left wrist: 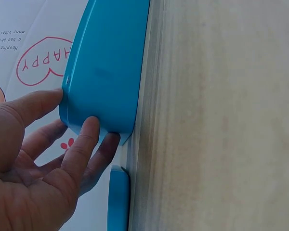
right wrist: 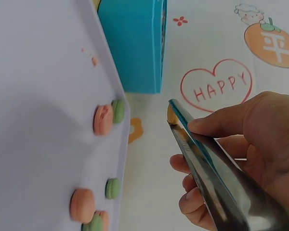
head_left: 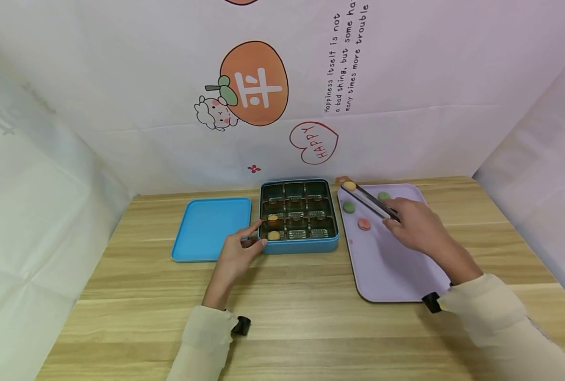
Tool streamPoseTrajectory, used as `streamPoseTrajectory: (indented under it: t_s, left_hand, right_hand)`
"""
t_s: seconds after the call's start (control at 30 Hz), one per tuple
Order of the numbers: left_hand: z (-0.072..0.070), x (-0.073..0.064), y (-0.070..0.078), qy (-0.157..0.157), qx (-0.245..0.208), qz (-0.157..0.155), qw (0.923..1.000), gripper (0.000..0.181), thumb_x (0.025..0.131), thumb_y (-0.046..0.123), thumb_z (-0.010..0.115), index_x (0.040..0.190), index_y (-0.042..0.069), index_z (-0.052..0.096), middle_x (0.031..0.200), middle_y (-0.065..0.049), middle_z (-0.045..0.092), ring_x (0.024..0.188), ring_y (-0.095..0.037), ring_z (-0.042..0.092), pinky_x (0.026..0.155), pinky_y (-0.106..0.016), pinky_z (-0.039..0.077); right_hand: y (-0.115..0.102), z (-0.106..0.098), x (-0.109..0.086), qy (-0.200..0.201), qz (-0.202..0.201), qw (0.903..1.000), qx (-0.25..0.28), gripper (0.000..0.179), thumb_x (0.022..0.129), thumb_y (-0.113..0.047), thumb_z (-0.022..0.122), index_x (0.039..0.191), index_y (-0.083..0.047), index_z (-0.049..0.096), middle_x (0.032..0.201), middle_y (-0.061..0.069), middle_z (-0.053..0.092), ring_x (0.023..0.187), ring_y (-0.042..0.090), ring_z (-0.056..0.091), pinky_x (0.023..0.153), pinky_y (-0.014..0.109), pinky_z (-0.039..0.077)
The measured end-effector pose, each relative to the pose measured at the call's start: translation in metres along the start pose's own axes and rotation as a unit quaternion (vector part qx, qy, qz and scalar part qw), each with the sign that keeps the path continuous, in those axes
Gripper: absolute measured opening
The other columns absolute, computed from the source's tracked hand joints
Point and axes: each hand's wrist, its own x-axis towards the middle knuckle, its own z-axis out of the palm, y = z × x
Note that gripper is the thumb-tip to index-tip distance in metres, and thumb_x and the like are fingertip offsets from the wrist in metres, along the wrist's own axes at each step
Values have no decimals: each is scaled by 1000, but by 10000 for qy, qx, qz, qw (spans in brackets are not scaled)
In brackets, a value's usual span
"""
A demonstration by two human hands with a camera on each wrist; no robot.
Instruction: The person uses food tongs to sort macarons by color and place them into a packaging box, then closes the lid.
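Observation:
My right hand (head_left: 418, 225) grips metal tongs (right wrist: 202, 168), thumb on one arm and fingers round the other. A yellow macaron (head_left: 349, 186) sits between the tong tips, above the far left corner of the lilac tray (head_left: 392, 275). My left hand (head_left: 235, 256) holds the near left corner of a blue tin box (left wrist: 106, 72), thumb at the front rim and fingers along the side. Inside the box is a divided plastic insert (head_left: 295, 221). Two yellow macarons lie in its left column, one in the front compartment (head_left: 274, 235), one in the middle.
Green macarons (right wrist: 112, 188) and pink macarons (right wrist: 82, 205) lie on the lilac tray, with pink crumbs nearby. Left of the box, a blue lid (head_left: 211, 227) lies flat on the wooden table (head_left: 301, 317). A printed white cloth (head_left: 168, 79) hangs behind the table.

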Motion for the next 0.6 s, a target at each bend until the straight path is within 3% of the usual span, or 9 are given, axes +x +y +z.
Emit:
streamPoseTrajectory:
  t_s: [0.07, 0.37, 0.47, 0.6]
  left_hand:
    - [0, 0, 0, 6, 2, 3, 10000, 56, 102, 18, 71, 155, 22, 54, 167, -22, 36, 131, -36, 64, 67, -29, 47]
    - [-1, 0, -1, 10, 35, 7, 10000, 56, 102, 19, 71, 155, 22, 54, 167, -21, 37, 135, -37, 61, 80, -28, 54]
    - [-1, 1, -1, 21, 49, -19, 10000, 55, 102, 19, 71, 155, 23, 54, 167, -20, 37, 135, -37, 61, 78, -28, 53]
    - [-1, 1, -1, 0, 23, -38, 10000, 55, 102, 20, 70, 155, 23, 54, 167, -20, 38, 135, -37, 62, 74, -28, 50]
  right_hand:
    - [-6, 0, 2, 16, -24, 10000, 16, 29, 93, -5, 68, 120, 6, 70, 92, 17, 70, 75, 26, 56, 62, 36, 41]
    - [-29, 8, 12, -70, 4, 9998, 171, 35, 93, -7, 67, 126, 5, 70, 95, 18, 71, 78, 28, 59, 60, 36, 45]
    - [-37, 12, 17, -67, -135, 9996, 225, 26, 93, -6, 68, 117, 3, 72, 93, 16, 70, 80, 27, 59, 63, 37, 44]
    - [-46, 18, 24, -164, -286, 9988, 359, 28, 95, -4, 66, 121, 4, 72, 102, 19, 74, 79, 26, 60, 63, 36, 45]
